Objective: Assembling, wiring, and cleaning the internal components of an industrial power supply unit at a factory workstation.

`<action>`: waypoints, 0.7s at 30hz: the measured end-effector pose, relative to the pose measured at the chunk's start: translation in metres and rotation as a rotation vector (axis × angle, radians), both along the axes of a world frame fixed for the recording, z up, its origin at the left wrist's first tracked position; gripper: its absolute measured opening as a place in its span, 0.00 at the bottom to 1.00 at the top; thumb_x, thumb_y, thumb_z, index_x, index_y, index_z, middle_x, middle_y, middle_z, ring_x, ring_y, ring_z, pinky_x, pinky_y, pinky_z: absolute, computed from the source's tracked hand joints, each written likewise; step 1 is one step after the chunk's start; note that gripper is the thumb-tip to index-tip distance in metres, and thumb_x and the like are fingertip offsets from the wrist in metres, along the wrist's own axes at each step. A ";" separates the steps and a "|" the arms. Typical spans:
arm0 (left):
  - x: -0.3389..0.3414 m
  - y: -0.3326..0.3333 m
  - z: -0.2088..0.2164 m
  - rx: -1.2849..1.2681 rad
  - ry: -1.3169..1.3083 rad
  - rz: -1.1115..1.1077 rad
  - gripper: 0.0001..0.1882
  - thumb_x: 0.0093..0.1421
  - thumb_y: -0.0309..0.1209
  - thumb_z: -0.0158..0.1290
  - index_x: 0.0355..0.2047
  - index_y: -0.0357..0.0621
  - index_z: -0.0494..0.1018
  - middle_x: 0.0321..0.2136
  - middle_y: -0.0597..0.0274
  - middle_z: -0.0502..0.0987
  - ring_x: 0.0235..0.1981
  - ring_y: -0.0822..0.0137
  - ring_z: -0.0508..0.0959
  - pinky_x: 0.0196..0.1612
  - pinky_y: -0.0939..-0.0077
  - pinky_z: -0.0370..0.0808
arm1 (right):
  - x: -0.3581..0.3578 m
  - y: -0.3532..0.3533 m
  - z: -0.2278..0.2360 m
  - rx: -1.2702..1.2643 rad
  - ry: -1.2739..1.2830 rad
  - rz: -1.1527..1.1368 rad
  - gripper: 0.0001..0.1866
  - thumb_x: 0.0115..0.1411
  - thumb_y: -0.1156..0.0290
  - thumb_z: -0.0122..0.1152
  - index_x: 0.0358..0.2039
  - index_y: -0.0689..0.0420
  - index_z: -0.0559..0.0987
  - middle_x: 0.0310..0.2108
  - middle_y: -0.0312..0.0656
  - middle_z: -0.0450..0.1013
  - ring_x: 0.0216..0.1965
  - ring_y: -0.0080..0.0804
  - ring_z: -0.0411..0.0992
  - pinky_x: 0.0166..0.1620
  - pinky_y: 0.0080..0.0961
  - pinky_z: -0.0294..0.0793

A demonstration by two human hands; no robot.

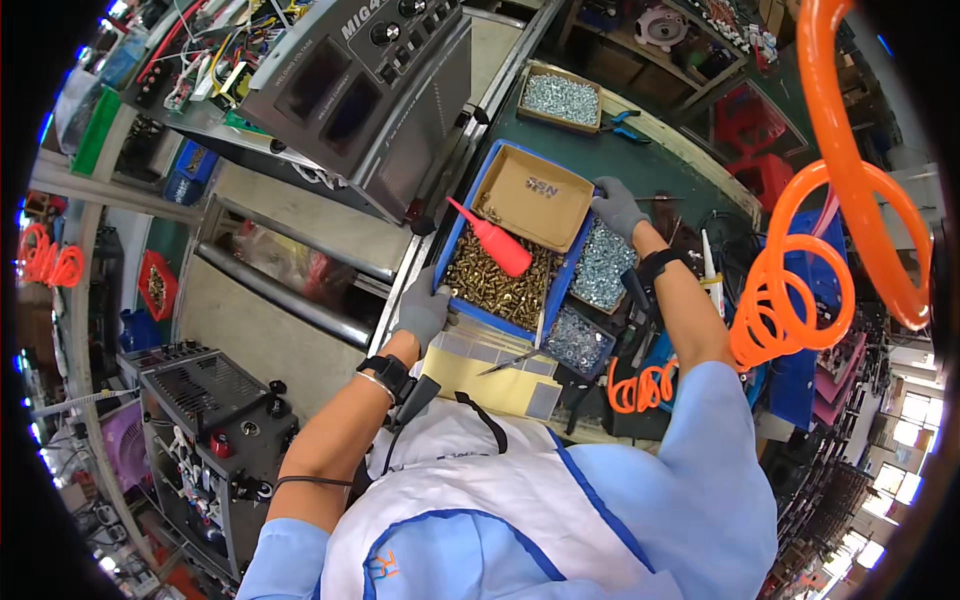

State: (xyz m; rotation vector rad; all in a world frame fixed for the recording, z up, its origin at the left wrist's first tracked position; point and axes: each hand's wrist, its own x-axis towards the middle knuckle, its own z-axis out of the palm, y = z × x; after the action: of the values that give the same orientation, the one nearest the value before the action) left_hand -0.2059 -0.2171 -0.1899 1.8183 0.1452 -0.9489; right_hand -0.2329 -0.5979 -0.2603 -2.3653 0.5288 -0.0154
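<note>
A blue tray [490, 322] lies in front of me, full of brass-coloured screws [482, 283]. Inside its far part rests an open cardboard box [533, 192] with a few small pieces at the bottom. Across the screws lies a red squeeze bottle [504, 249], its thin nozzle pointing far left. My left hand [422, 312], in a grey glove, is closed on the tray's near left corner. The grey-gloved right hand [618, 208] grips the far right corner; its fingertips are partly hidden by the rim.
Right of the tray stand bins of silvery fasteners [601, 265] and washers [578, 340]. Beyond are a box of screws [560, 97] and blue-handled pliers [627, 128]. A grey welding machine [385, 110] stands left on a roller conveyor [285, 295]. An orange coiled hose [790, 290] hangs right.
</note>
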 end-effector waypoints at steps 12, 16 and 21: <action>0.000 0.047 -0.020 -0.002 -0.245 -0.080 0.19 0.57 0.32 0.50 0.49 0.41 0.68 0.28 0.55 0.77 0.25 0.64 0.77 0.32 0.72 0.73 | -0.003 0.029 0.052 -0.367 -0.313 -0.188 0.19 0.47 0.78 0.49 0.42 0.60 0.72 0.39 0.49 0.67 0.42 0.44 0.69 0.47 0.33 0.69; -0.026 0.092 -0.024 0.255 -0.430 -0.132 0.15 0.51 0.38 0.53 0.36 0.42 0.72 0.30 0.51 0.76 0.34 0.52 0.76 0.37 0.64 0.72 | -0.004 0.092 0.104 -0.337 -0.542 -0.025 0.17 0.47 0.80 0.48 0.40 0.59 0.72 0.36 0.47 0.68 0.39 0.45 0.69 0.44 0.31 0.70; -0.060 0.128 -0.021 0.412 -0.453 -0.648 0.14 0.47 0.39 0.55 0.33 0.47 0.73 0.42 0.55 0.72 0.44 0.53 0.71 0.44 0.62 0.69 | -0.042 0.201 0.123 -0.286 -0.419 0.748 0.10 0.44 0.75 0.56 0.31 0.55 0.75 0.25 0.45 0.70 0.29 0.45 0.69 0.33 0.38 0.70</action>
State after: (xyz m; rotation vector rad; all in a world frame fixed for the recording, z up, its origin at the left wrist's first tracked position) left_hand -0.2664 -0.0886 -0.2108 2.4863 -0.6055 -0.9497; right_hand -0.2747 -0.3970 -0.1370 -2.5904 -0.5998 -0.2510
